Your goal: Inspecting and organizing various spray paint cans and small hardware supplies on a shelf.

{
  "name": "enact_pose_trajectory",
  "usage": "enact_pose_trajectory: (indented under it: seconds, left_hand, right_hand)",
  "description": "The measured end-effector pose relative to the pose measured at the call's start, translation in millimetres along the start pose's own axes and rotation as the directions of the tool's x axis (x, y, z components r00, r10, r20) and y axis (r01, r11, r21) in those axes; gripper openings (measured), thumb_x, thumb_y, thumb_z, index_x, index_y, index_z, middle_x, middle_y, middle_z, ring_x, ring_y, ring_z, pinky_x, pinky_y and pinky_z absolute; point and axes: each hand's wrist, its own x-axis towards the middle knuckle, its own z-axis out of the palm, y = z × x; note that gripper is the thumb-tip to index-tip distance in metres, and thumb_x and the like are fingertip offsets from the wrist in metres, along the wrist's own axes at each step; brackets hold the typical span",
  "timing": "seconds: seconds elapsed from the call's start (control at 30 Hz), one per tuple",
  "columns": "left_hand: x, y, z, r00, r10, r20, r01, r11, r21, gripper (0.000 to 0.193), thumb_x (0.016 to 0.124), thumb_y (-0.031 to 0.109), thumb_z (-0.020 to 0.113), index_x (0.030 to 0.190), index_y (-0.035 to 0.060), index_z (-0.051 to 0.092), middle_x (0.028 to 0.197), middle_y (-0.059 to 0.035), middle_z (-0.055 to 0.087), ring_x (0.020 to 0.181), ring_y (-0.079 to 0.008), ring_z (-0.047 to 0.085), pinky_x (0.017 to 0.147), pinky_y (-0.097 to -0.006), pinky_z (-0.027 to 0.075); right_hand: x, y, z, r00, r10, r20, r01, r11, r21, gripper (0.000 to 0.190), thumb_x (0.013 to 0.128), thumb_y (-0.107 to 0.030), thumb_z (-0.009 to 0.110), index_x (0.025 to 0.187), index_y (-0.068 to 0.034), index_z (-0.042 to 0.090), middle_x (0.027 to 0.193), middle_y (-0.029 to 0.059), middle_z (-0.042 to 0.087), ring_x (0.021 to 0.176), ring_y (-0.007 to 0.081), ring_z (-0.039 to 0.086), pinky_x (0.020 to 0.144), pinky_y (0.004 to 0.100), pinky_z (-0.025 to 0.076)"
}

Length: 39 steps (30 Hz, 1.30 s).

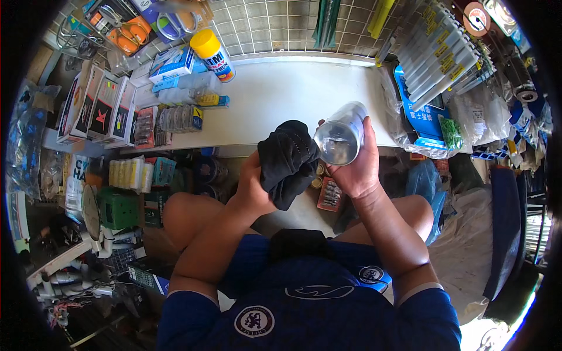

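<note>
My left hand (254, 188) grips a bunched black cloth (287, 160) with a dotted seam. Just right of it, my right hand (362, 164) holds a silvery metal can (340, 136), tilted so that its round, shiny end faces me. The cloth's right edge meets or nearly meets the can's rim; whether they touch is unclear. Most of the left fingers are hidden behind the cloth, and part of the right hand lies behind the can. Both hands are above the near edge of a white shelf (272, 101).
A spray can with a yellow cap (214, 55) stands at the shelf's back left, beside stacked boxes (173, 63). Packaged white tubes (439, 57) hang at the right above a blue package (419, 109). A wire grid (272, 26) rises behind. Below lies a red blister card (329, 194).
</note>
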Motion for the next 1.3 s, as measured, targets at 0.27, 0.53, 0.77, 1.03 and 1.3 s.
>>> enact_pose_trajectory:
  seconds: [0.27, 0.53, 0.77, 1.03, 1.3]
  left_hand:
    - [-9, 6, 10, 0.965, -0.262, 0.016, 0.262, 0.961, -0.094, 0.043, 0.084, 0.017, 0.091, 0.122, 0.0048, 0.073, 0.124, -0.0178, 0.071, 0.116, -0.0396, 0.069, 0.106, -0.0466, 0.054]
    - [5, 3, 10, 0.988, -0.112, 0.108, 0.082, 0.965, 0.251, 0.041, 0.082, 0.012, 0.090, 0.114, 0.0024, 0.068, 0.110, -0.0138, 0.066, 0.096, -0.0308, 0.064, 0.086, -0.0427, 0.052]
    - [10, 14, 29, 0.790, -0.605, -0.098, 0.564, 0.780, -0.270, 0.043, 0.082, 0.014, 0.084, 0.121, 0.0022, 0.070, 0.099, -0.0109, 0.069, 0.090, -0.0275, 0.066, 0.085, -0.0361, 0.053]
    - [-2, -14, 18, 0.604, -0.793, 0.078, 0.675, 0.458, -0.579, 0.041, 0.105, 0.023, 0.067, 0.142, 0.0040, 0.063, 0.138, -0.0114, 0.069, 0.123, -0.0198, 0.068, 0.103, -0.0370, 0.056]
    - [-14, -33, 11, 0.524, -0.832, 0.182, 0.649, 0.252, -0.717, 0.043, 0.108, 0.032, 0.065, 0.140, 0.0029, 0.062, 0.132, -0.0090, 0.069, 0.121, -0.0199, 0.068, 0.103, -0.0381, 0.056]
  right_hand:
    - [-2, 11, 4, 0.994, -0.100, 0.049, 0.107, 0.974, -0.197, 0.063, 0.107, -0.057, 0.063, 0.147, -0.010, 0.052, 0.137, 0.0108, 0.067, 0.128, 0.0281, 0.067, 0.111, 0.0485, 0.054]
    - [-2, 11, 3, 0.979, -0.185, 0.084, 0.199, 0.952, -0.231, 0.061, 0.102, -0.039, 0.077, 0.145, -0.008, 0.047, 0.136, 0.0107, 0.062, 0.129, 0.0274, 0.062, 0.114, 0.0504, 0.050]
    - [-7, 14, 22, 0.929, -0.342, 0.139, 0.369, 0.872, -0.321, 0.062, 0.095, -0.019, 0.087, 0.143, -0.004, 0.051, 0.133, 0.0110, 0.064, 0.125, 0.0231, 0.063, 0.112, 0.0455, 0.051]
    - [-12, 30, 21, 0.623, -0.420, 0.660, 0.768, 0.164, -0.620, 0.081, 0.083, -0.012, 0.093, 0.147, -0.007, 0.043, 0.145, 0.0177, 0.061, 0.136, 0.0317, 0.062, 0.112, 0.0413, 0.050]
    - [-6, 21, 10, 0.660, -0.318, 0.680, 0.740, 0.120, -0.662, 0.081, 0.082, -0.008, 0.088, 0.150, -0.011, 0.043, 0.146, 0.0182, 0.061, 0.135, 0.0411, 0.063, 0.111, 0.0443, 0.052]
